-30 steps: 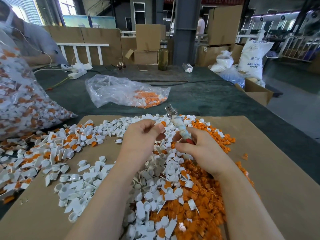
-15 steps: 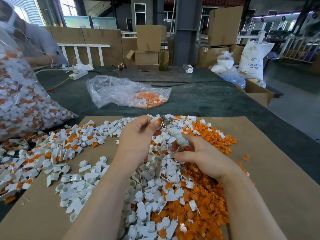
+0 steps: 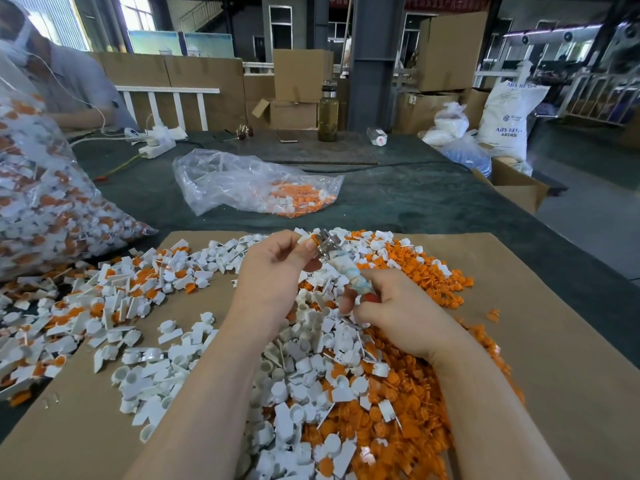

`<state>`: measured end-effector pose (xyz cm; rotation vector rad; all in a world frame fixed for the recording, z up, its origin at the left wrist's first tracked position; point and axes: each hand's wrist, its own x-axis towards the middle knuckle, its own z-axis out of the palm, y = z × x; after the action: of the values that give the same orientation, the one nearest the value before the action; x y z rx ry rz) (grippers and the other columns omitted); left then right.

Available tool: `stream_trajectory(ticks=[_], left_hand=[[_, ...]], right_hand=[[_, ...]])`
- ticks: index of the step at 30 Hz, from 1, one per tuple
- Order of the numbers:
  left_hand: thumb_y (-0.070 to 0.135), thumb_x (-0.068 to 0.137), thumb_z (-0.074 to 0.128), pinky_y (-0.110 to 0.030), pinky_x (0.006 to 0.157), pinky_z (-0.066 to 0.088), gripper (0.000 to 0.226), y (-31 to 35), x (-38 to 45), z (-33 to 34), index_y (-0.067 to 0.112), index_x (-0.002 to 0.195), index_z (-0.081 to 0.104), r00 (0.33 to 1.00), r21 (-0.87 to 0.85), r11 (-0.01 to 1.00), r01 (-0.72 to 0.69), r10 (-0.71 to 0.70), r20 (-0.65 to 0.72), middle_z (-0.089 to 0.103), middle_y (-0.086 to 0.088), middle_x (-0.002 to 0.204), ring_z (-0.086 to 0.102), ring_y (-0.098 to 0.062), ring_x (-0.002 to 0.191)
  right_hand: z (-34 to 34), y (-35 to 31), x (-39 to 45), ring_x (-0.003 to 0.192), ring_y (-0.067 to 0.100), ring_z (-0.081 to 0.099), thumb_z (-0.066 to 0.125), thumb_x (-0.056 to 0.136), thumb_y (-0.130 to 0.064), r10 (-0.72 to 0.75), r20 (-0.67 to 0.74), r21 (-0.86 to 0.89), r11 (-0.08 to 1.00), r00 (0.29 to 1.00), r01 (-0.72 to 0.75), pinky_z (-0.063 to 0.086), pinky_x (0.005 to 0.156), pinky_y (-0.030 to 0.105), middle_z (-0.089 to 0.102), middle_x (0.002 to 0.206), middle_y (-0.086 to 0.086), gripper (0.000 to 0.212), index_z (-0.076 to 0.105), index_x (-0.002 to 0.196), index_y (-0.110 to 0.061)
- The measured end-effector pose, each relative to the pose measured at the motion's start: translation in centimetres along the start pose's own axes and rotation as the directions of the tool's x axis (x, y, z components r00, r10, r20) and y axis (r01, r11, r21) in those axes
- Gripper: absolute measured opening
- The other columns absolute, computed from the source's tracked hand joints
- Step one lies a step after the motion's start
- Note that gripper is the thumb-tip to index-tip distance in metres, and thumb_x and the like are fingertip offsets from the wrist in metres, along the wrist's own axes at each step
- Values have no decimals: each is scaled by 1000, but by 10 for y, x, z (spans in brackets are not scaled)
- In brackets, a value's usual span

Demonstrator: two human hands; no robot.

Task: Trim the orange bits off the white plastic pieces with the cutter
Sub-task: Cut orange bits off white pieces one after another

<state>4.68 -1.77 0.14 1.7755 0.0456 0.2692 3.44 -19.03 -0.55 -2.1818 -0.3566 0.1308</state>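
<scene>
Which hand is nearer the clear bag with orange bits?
Left. The left hand is just this side of the bag; the right hand is nearer the person.

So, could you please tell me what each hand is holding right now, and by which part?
The right hand grips the cutter by its wrapped handle; the left hand pinches a small plastic piece at the cutter's metal head.

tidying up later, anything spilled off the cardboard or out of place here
Yes: white and orange pieces have spread off the cardboard sheet's left edge onto the dark table cover. Nothing else stands out.
</scene>
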Motion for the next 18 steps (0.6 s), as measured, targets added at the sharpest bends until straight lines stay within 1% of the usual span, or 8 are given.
stream_trajectory(ticks=[2, 4, 7, 11, 14, 15, 16, 18], left_hand=[[29, 97, 61, -35, 74, 47, 25, 0, 0, 0, 20, 75, 68, 998, -25, 998, 57, -56, 18, 74, 9, 70, 68, -4, 78], [28, 97, 62, -34, 73, 49, 22, 0, 1, -2, 20, 78, 69, 990, -104, 984, 142, -139, 38, 75, 4, 72, 72, -9, 75], [26, 95, 63, -30, 70, 60, 17, -5, 9, -13, 12, 92, 70, 952, -370, 886, 280, -305, -8, 77, -1, 79, 74, -11, 72], [21, 98, 58, -23, 56, 59, 18, -17, 23, -44, 5, 103, 66, 834, -771, 553, 315, -549, -53, 77, -4, 75, 75, -11, 69], [14, 102, 52, -26, 52, 58, 17, -27, 30, -65, 2, 108, 62, 757, -933, 294, 209, -652, -36, 76, -10, 76, 75, -13, 68], [12, 102, 50, -27, 54, 59, 17, -29, 28, -68, 3, 112, 61, 760, -955, 240, 173, -649, -25, 77, -11, 84, 75, -14, 70], [11, 103, 48, -26, 60, 60, 21, -35, 29, -70, 5, 120, 58, 771, -960, 234, 152, -635, -33, 76, -9, 98, 75, -13, 77], [12, 105, 42, -21, 83, 58, 33, -39, 29, -71, 7, 137, 49, 792, -952, 276, 133, -607, -66, 65, -3, 129, 68, -6, 97]], right_hand=[[1, 0, 1, 82, 16, 62, 58, 84, -3, 0, 4, -17, 1000, 1000, 0, 51, 79, 38, 69, 91, -2, 21, 68, 83, -21], [3, 1, 2, 80, 17, 62, 60, 84, -6, -12, -11, -45, 999, 1000, 12, 51, 74, 38, 69, 90, 0, 15, 67, 88, -19], [6, 4, 5, 70, 17, 56, 62, 85, -15, -54, -122, -134, 990, 991, 37, 45, 62, 35, 64, 82, -1, 5, 63, 89, -17], [-1, 13, 9, 59, 12, 51, 61, 87, -17, -44, -369, -164, 986, 928, -19, 40, 52, 29, 59, 69, -5, 7, 60, 81, -20], [-6, 24, 11, 51, 12, 44, 60, 88, -21, 59, -520, -98, 987, 852, -128, 34, 47, 27, 56, 60, 0, 15, 60, 75, -14], [-8, 28, 12, 51, 12, 43, 60, 89, -22, 100, -551, -68, 984, 828, -164, 33, 47, 27, 56, 60, 1, 17, 60, 74, -13], [-9, 31, 13, 50, 13, 43, 60, 88, -23, 135, -576, -49, 979, 806, -199, 33, 46, 27, 56, 58, 2, 20, 59, 72, -12], [-10, 36, 13, 50, 14, 46, 59, 87, -25, 181, -598, -64, 960, 781, -271, 31, 45, 25, 55, 56, -1, 23, 56, 68, -14]])
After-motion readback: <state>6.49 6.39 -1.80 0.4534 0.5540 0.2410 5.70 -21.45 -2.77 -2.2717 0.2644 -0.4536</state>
